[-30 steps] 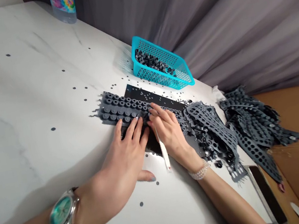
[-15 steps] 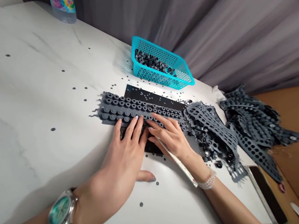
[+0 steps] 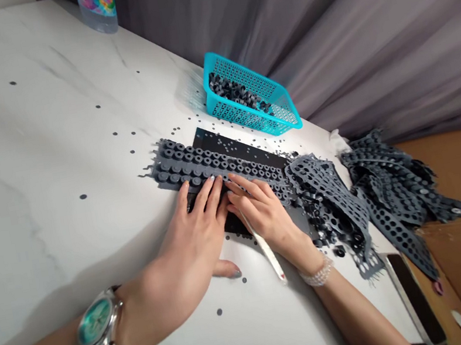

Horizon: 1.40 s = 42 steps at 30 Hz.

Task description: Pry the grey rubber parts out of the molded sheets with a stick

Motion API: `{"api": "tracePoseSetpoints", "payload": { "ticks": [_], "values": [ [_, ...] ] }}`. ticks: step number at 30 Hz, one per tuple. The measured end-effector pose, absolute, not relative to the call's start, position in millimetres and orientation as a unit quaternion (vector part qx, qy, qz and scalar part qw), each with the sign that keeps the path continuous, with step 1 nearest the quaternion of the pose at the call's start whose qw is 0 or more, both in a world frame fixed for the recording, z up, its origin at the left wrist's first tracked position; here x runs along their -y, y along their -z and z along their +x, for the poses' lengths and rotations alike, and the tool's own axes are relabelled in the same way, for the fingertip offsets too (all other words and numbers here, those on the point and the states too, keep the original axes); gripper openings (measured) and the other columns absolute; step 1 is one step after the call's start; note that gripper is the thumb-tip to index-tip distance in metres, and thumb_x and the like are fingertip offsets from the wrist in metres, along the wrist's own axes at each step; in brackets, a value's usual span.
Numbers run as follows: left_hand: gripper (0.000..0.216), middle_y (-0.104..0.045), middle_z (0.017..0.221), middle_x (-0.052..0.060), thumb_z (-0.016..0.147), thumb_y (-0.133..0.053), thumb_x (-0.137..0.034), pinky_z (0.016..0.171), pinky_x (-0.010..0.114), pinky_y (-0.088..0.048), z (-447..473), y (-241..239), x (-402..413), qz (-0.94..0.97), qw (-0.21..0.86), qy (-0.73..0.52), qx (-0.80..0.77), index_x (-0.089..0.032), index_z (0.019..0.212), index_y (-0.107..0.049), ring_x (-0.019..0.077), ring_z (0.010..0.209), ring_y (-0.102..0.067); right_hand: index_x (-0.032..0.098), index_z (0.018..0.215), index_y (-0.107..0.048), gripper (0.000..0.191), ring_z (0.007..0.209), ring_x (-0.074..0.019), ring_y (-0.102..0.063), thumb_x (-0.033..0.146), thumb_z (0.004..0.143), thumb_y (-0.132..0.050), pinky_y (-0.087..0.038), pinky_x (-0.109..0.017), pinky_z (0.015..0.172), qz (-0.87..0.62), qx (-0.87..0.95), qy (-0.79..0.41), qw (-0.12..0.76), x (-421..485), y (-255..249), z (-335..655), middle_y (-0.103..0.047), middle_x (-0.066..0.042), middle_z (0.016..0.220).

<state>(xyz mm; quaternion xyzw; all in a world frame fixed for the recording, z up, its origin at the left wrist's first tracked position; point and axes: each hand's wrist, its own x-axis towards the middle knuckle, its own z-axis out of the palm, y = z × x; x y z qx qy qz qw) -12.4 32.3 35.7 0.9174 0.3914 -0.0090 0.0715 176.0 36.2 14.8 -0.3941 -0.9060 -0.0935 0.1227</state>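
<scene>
A dark grey rubber sheet [image 3: 188, 161] with rows of raised, ring-shaped parts lies across a black flat board [image 3: 208, 139]. My left hand [image 3: 193, 226] rests on the sheet's near edge, fingers stretched out and pressing down, thumb apart on the table side. Beside it, my right hand [image 3: 264, 214] pinches a slim white pen-like tool [image 3: 271, 257]. The tool's working tip is hidden under the fingers at the near row of rings. Part of the sheet under both hands is covered.
A turquoise basket [image 3: 254, 118] holding small black parts stands behind the board. Punched rubber sheets [image 3: 332, 190] and loose black rings lie at right, with another heap [image 3: 392, 179] beyond. A phone [image 3: 413, 295], a bottle [image 3: 97, 8] and scattered black discs are also on the table.
The white tool's rear end has swung left, away from my right wrist, and the right fingers have curled slightly. My left hand stays in place on the sheet.
</scene>
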Motion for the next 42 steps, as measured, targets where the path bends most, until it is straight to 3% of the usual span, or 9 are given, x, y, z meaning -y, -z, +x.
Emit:
{"api": "tracePoseSetpoints", "payload": {
  "ticks": [3, 6, 12, 16, 20, 26, 33, 42],
  "values": [
    [0.091, -0.026, 0.153, 0.024, 0.075, -0.062, -0.064, 0.117, 0.054, -0.021, -14.1, -45.1, -30.7, 0.919, 0.067, 0.014, -0.388, -0.004, 0.142, -0.045, 0.0346, 0.145, -0.023, 0.016, 0.107, -0.056, 0.018, 0.135, -0.0229, -0.046, 0.012, 0.097, -0.042, -0.045, -0.041, 0.098, -0.402, 0.900, 0.097, 0.136, -36.4, -12.8, 173.1, -0.065, -0.018, 0.125],
    [0.097, -0.023, 0.154, 0.026, 0.073, -0.063, -0.065, 0.116, 0.057, -0.019, -11.3, -42.3, -31.6, 0.915, 0.059, 0.024, -0.398, -0.003, 0.144, -0.040, 0.0373, 0.145, -0.021, 0.016, 0.106, -0.054, 0.018, 0.134, -0.0238, -0.046, 0.009, 0.096, -0.041, -0.046, -0.040, 0.095, -0.434, 0.874, 0.119, 0.186, -37.4, -10.5, 175.8, -0.066, -0.019, 0.121],
    [0.101, -0.015, 0.156, 0.023, 0.072, -0.065, -0.064, 0.116, 0.058, -0.018, -10.1, -40.6, -32.4, 0.913, 0.071, 0.043, -0.400, -0.007, 0.148, -0.032, 0.0355, 0.146, -0.015, 0.020, 0.107, -0.055, 0.015, 0.134, -0.0276, -0.046, 0.015, 0.095, -0.046, -0.044, -0.049, 0.096, -0.556, 0.769, 0.163, 0.271, -42.4, -8.7, 198.2, -0.067, -0.016, 0.120],
    [0.107, -0.010, 0.156, 0.026, 0.068, -0.069, -0.063, 0.114, 0.062, -0.013, -8.7, -43.3, -29.4, 0.897, 0.087, 0.040, -0.431, -0.011, 0.151, -0.024, 0.0398, 0.146, -0.009, 0.020, 0.108, -0.057, 0.015, 0.135, -0.0289, -0.046, 0.018, 0.095, -0.050, -0.044, -0.049, 0.097, -0.545, 0.784, 0.140, 0.261, -46.2, -11.8, 197.8, -0.066, -0.015, 0.123],
    [0.112, -0.012, 0.154, 0.030, 0.061, -0.075, -0.063, 0.113, 0.064, -0.013, -3.8, -35.3, -29.6, 0.878, 0.109, 0.040, -0.464, -0.010, 0.149, -0.030, 0.0438, 0.145, -0.013, 0.020, 0.108, -0.057, 0.015, 0.134, -0.0262, -0.047, 0.016, 0.094, -0.051, -0.045, -0.044, 0.096, -0.445, 0.863, 0.100, 0.219, -50.6, -16.2, 181.9, -0.068, -0.013, 0.121],
    [0.109, -0.009, 0.155, 0.030, 0.056, -0.073, -0.070, 0.111, 0.065, -0.014, -1.9, -24.8, -30.9, 0.874, 0.118, 0.037, -0.470, -0.011, 0.143, -0.044, 0.0423, 0.146, -0.013, 0.019, 0.106, -0.059, 0.014, 0.132, -0.0245, -0.049, 0.019, 0.096, -0.050, -0.042, -0.043, 0.099, -0.405, 0.893, 0.082, 0.177, -55.2, -16.0, 168.8, -0.069, -0.012, 0.120],
    [0.112, -0.001, 0.157, 0.025, 0.057, -0.074, -0.069, 0.111, 0.066, -0.012, -0.7, -27.9, -31.3, 0.865, 0.145, 0.059, -0.477, -0.014, 0.147, -0.037, 0.0391, 0.148, -0.006, 0.017, 0.105, -0.058, 0.012, 0.132, -0.0256, -0.050, 0.019, 0.096, -0.050, -0.042, -0.042, 0.097, -0.380, 0.904, 0.102, 0.166, -59.4, -14.0, 167.9, -0.069, -0.014, 0.120],
    [0.114, -0.011, 0.156, 0.030, 0.053, -0.070, -0.075, 0.109, 0.069, -0.013, -2.2, -17.7, -29.3, 0.871, 0.116, 0.015, -0.478, -0.013, 0.144, -0.043, 0.0443, 0.145, -0.014, 0.016, 0.106, -0.058, 0.013, 0.133, -0.0263, -0.048, 0.018, 0.097, -0.048, -0.043, -0.043, 0.097, -0.378, 0.908, 0.111, 0.142, -55.4, -16.9, 165.8, -0.069, -0.015, 0.120]
  ]
}}
